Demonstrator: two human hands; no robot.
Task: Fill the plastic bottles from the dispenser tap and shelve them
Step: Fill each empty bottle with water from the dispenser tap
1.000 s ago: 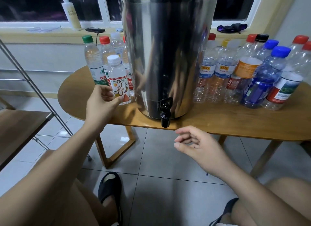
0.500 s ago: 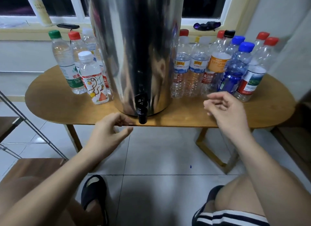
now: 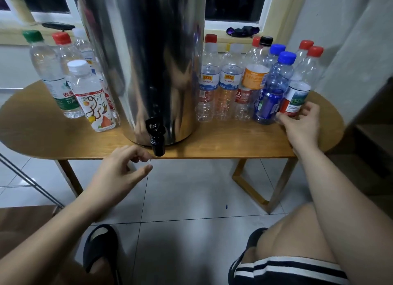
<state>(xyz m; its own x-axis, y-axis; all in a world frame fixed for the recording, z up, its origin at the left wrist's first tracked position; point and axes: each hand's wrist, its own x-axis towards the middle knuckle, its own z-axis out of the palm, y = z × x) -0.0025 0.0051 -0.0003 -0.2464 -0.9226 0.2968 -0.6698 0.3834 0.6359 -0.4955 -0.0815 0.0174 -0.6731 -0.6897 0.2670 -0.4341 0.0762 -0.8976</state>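
A tall steel dispenser (image 3: 144,61) stands on the wooden table (image 3: 223,142), its black tap (image 3: 156,136) overhanging the front edge. Several filled bottles (image 3: 85,93) stand left of it, a white-capped one in front. Several empty bottles (image 3: 229,87) stand to its right. My right hand (image 3: 302,123) curls round the base of the rightmost red-capped clear bottle (image 3: 302,83), beside a blue bottle (image 3: 272,89). My left hand (image 3: 119,172) hovers loosely open just below the table edge, left of the tap, holding nothing.
A window sill (image 3: 234,36) runs behind the table. A wall and a dark step (image 3: 372,136) close the right side. A metal rack leg (image 3: 27,178) slants at left. My knees and black sandals (image 3: 100,248) are over the tiled floor below.
My right hand moved right and forward from the table's front to the rightmost bottle and closed round its base. My left hand stayed near the tap. The view shifted slightly.
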